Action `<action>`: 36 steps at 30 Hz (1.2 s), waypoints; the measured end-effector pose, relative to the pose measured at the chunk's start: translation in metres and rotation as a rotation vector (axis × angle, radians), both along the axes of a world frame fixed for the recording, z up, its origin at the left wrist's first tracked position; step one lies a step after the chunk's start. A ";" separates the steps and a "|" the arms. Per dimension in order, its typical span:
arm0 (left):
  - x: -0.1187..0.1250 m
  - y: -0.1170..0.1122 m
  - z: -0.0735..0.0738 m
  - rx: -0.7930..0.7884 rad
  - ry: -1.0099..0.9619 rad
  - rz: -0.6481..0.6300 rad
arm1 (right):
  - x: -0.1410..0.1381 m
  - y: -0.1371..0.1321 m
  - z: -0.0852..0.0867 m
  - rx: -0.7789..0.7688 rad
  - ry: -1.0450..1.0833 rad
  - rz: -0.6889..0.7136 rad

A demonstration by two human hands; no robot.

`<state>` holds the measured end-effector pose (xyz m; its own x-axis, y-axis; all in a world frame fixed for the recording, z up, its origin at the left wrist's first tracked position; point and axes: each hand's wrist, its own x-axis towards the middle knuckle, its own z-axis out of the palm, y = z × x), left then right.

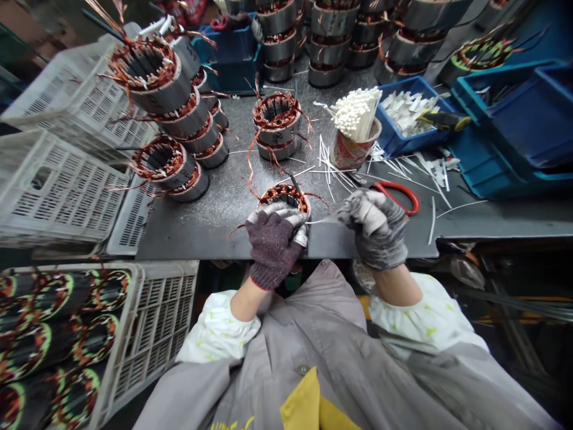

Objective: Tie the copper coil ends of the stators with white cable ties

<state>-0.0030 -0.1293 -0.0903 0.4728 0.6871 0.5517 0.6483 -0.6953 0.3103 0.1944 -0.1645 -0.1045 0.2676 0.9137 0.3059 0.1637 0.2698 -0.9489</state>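
Observation:
A motor stator with copper windings (286, 195) stands at the near edge of the grey bench (215, 209). My left hand (274, 242), in a dark purple knit glove with taped fingertips, grips the stator's near side. My right hand (373, 227), in a grey glove, is closed in a pinch just right of the stator, on a thin white strip (320, 221) that runs towards the windings. Red-handled scissors (400, 194) lie right behind my right hand.
Stacks of wound stators (170, 101) stand at the left and back; another stator (276, 122) sits mid-bench. A cup of white sticks (356, 128), blue bins (514, 113) and loose white strips lie to the right. White crates (54, 191) sit left, one holding stators (54, 340).

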 end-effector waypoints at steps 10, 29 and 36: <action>-0.023 0.002 -0.009 0.097 0.125 0.046 | -0.014 0.005 -0.002 -0.219 0.110 0.394; -0.041 -0.019 0.009 0.016 0.157 -0.120 | -0.012 -0.014 0.005 0.081 -0.484 0.176; -0.044 0.028 0.029 0.087 0.472 -0.488 | 0.009 0.035 -0.001 0.071 -0.427 0.556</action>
<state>-0.0470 -0.1018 -0.0615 0.9205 0.2966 0.2542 0.3064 -0.9519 0.0011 0.2034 -0.1295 -0.1058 -0.3904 0.8540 0.3441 0.3378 0.4805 -0.8093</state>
